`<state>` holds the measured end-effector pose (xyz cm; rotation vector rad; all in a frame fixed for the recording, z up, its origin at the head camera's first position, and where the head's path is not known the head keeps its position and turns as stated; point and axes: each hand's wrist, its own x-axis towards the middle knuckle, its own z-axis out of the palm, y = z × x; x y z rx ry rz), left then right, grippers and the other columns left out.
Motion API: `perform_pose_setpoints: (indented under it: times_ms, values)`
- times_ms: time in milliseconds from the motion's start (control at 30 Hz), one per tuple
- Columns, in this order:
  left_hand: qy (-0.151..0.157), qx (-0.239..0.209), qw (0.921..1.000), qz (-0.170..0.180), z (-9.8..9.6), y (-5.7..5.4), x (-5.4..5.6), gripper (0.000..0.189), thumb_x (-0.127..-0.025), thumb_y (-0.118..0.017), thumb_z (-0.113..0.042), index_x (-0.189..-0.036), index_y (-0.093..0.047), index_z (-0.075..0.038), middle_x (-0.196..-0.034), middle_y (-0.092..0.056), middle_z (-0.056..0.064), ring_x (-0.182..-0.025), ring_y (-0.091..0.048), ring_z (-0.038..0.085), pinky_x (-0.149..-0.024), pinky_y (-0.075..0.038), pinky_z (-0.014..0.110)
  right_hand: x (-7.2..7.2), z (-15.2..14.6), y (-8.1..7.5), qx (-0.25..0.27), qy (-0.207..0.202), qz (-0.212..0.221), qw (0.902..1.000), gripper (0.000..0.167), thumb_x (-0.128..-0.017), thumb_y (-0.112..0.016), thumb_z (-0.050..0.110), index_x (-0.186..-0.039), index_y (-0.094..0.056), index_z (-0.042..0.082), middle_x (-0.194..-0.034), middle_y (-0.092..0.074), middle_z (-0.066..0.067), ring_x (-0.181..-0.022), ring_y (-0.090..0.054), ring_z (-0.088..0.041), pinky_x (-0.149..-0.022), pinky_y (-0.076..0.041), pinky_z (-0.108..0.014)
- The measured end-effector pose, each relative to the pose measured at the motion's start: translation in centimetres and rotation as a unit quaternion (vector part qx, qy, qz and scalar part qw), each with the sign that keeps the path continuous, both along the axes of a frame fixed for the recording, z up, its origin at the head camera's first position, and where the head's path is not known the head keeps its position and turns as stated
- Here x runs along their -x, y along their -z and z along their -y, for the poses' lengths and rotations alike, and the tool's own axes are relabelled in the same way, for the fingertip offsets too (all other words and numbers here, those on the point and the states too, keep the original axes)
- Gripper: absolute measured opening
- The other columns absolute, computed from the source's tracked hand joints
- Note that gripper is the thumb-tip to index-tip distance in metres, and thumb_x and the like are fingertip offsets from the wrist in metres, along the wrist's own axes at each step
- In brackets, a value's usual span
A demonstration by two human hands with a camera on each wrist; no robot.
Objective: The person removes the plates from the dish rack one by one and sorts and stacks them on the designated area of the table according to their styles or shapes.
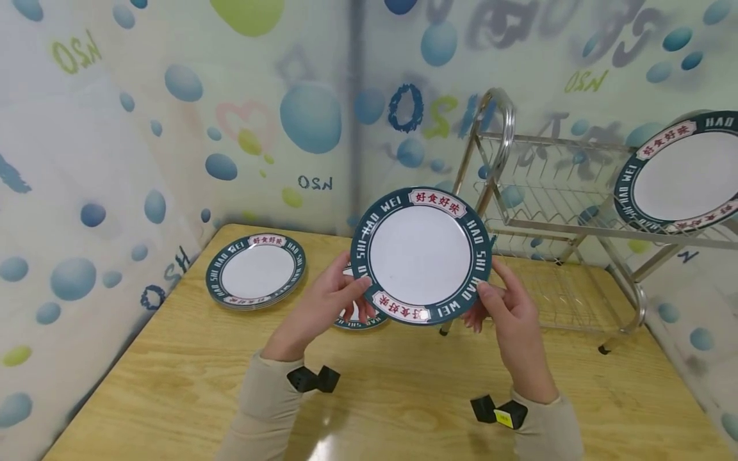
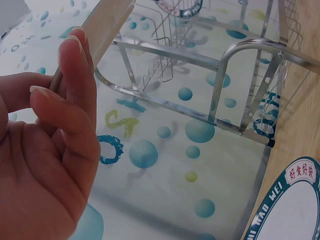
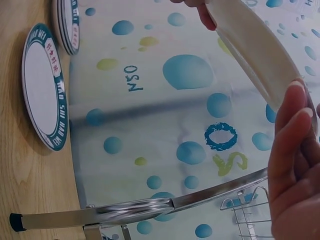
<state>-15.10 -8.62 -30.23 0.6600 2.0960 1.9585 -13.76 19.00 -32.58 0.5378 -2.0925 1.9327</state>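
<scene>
Both hands hold a round white plate with a dark green lettered rim, raised over the table and tilted toward the head camera. My left hand pinches its left edge, thumb on the rim and fingers beneath. On the opposite edge, my right hand grips the same way. In the left wrist view, the left fingers curl at the plate's edge; the right wrist view shows its pale underside. Another plate lies on the table, partly hidden behind the held one in the head view.
A stack of matching plates lies at the table's back left. At the right stands a two-tier metal dish rack, with a plate standing in its upper tier. Patterned walls enclose the wooden table at the back and sides.
</scene>
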Motion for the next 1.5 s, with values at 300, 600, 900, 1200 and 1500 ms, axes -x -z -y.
perform_pose_setpoints:
  times_ms: [300,600,900,1200,1500]
  values:
    - [-0.006,0.011,0.9999,0.003,0.6,-0.1,0.1,0.043,-0.094,-0.043,-0.009,-0.133,-0.025,-0.013,-0.071,-0.061,0.018,-0.060,-0.055,0.032,-0.046,-0.040,0.024,0.1,-0.1,0.1,-0.033,-0.007,0.015,0.9993,0.038,-0.094,-0.045,0.011,-0.132,-0.043,0.012,-0.066,-0.058,-0.010,-0.053,-0.054,-0.023,-0.045,-0.045,-0.029]
    - [-0.028,0.034,0.9989,-0.015,1.1,-0.3,0.2,0.042,-0.094,-0.044,-0.010,-0.133,-0.027,-0.013,-0.071,-0.061,0.019,-0.062,-0.056,0.034,-0.047,-0.041,0.027,0.3,0.0,0.0,-0.062,-0.018,0.031,0.9975,0.041,-0.095,-0.042,0.014,-0.135,-0.037,0.014,-0.068,-0.059,-0.014,-0.055,-0.054,-0.024,-0.046,-0.045,-0.030]
    - [-0.054,0.067,0.9961,-0.022,1.9,-0.4,0.3,0.044,-0.094,-0.045,-0.015,-0.135,-0.029,-0.018,-0.071,-0.063,0.015,-0.061,-0.054,0.029,-0.053,-0.044,0.032,0.5,-0.3,-0.2,-0.072,-0.006,0.037,0.9967,0.041,-0.096,-0.038,0.015,-0.137,-0.033,0.015,-0.070,-0.060,-0.016,-0.054,-0.054,-0.026,-0.045,-0.045,-0.033]
    - [-0.061,0.063,0.9961,-0.008,2.5,-0.1,0.4,0.044,-0.094,-0.045,-0.015,-0.135,-0.029,-0.019,-0.070,-0.061,0.018,-0.059,-0.053,0.028,-0.050,-0.042,0.029,0.2,-0.4,-0.4,-0.066,0.010,0.032,0.9972,0.038,-0.096,-0.039,0.019,-0.134,-0.039,0.017,-0.074,-0.059,-0.014,-0.058,-0.055,-0.025,-0.046,-0.045,-0.032]
    - [-0.082,0.067,0.9944,0.006,3.4,0.3,0.8,0.040,-0.095,-0.044,-0.016,-0.133,-0.030,-0.016,-0.071,-0.061,0.019,-0.061,-0.054,0.032,-0.051,-0.042,0.030,0.2,-1.0,-0.3,-0.074,0.070,0.023,0.9945,0.033,-0.095,-0.041,0.024,-0.125,-0.051,0.013,-0.092,-0.057,-0.012,-0.072,-0.056,-0.021,-0.048,-0.046,-0.030]
